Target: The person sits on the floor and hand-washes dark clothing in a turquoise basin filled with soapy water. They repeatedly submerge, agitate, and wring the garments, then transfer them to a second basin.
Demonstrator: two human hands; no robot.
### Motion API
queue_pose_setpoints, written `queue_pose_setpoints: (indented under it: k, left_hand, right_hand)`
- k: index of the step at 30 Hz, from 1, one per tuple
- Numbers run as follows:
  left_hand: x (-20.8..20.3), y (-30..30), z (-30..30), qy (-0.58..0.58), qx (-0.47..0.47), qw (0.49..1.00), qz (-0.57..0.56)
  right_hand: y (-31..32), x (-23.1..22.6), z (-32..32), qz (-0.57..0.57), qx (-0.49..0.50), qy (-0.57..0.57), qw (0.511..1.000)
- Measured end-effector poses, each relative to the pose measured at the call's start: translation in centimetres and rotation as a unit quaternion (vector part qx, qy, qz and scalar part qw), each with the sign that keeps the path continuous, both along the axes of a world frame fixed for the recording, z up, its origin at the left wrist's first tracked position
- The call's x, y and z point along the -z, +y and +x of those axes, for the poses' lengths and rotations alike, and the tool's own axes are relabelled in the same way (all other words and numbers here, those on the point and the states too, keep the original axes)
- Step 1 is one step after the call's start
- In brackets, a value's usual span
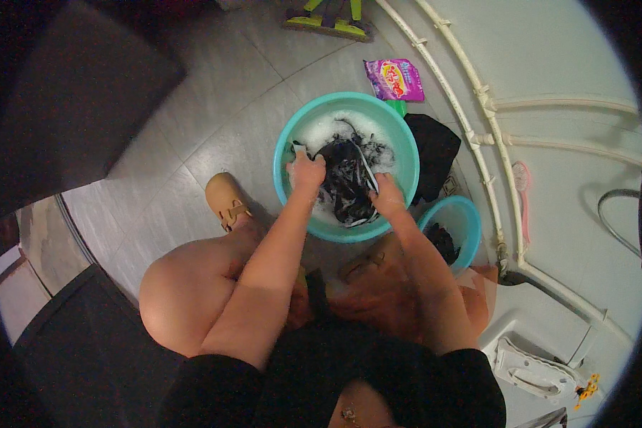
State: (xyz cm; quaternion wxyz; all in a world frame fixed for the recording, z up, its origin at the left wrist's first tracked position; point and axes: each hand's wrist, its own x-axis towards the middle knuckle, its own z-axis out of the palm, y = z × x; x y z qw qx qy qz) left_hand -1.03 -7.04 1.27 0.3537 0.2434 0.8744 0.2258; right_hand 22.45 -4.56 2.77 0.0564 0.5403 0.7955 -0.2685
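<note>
A turquoise basin (284, 192) of foamy water stands on the floor in front of me. In it lies a wet black garment (346, 178) with white piping along its right side. My left hand (307, 171) is closed on the garment's left part, with a small pale patch showing beside the fingers. On the right, my right hand (386, 196) grips the edge with the white piping; its fingertips are partly hidden by the cloth. White suds (342, 123) gather at the far side of the basin.
Beyond the basin lies a purple detergent bag (394, 80). Dark cloth (434, 153) and a smaller turquoise bucket (467, 221) holding dark cloth sit at the right. White pipes (488, 114) run along the wall, where a pink brush (523, 192) hangs. A green-and-dark broom head (328, 26) rests far off.
</note>
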Motion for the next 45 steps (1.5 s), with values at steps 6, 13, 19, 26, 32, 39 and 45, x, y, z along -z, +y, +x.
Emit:
queue_pose_setpoints:
  k: [6,13,19,26,32,39,45]
  left_hand:
    - [-4.5,-0.3,1.6,-0.012,0.085,0.996,0.04]
    - [-8.8,2.6,3.8,-0.666,-0.098,0.739,0.023]
    - [-8.3,2.8,1.9,-0.791,-0.155,0.586,0.083]
    - [-4.2,0.4,4.2,-0.622,-0.112,0.761,0.148]
    - [2.2,-0.4,5.4,-0.384,-0.109,0.879,0.262]
    - [-3.4,1.2,4.4,-0.606,-0.301,0.728,0.112]
    - [-4.6,2.5,0.5,-0.771,-0.304,0.552,0.086]
  right_hand:
    - [3.7,-6.1,1.0,0.046,0.14,0.223,0.964]
    - [5.7,-17.5,-4.5,0.101,0.174,0.372,0.906]
    - [-3.0,-13.6,-13.0,0.147,0.125,0.171,0.966]
    - [1.1,-8.0,-10.8,0.196,0.113,0.264,0.937]
    - [-0.2,-9.6,-16.2,0.08,0.177,0.305,0.932]
    - [3.7,-2.8,-10.3,0.09,0.237,0.216,0.943]
    - [2.6,-0.2,-4.1,-0.098,0.288,0.229,0.925]
